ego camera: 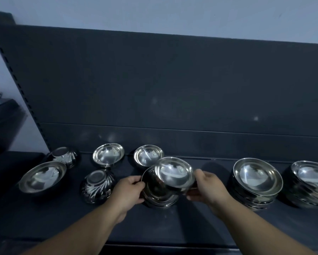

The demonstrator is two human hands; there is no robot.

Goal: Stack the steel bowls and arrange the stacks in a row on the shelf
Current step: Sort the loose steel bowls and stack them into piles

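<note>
At the middle of the dark shelf (173, 227) my right hand (207, 188) holds a tilted steel bowl (173, 173) by its right rim, just over a short stack of bowls (154, 196). My left hand (128, 190) grips that stack's left side. Two taller finished stacks stand to the right, one stack (256, 183) nearer and another stack (309, 183) at the frame edge. Loose bowls lie left: two upright bowls at the back (108, 154) (148, 155), a large upright bowl (42, 176), and two overturned bowls (64, 155) (97, 186).
The shelf's dark back panel (173, 80) rises close behind the bowls. A slotted upright post (16, 85) stands at the left, with another dark shelf (2, 116) beyond it. The shelf's front edge (173, 246) runs under my forearms.
</note>
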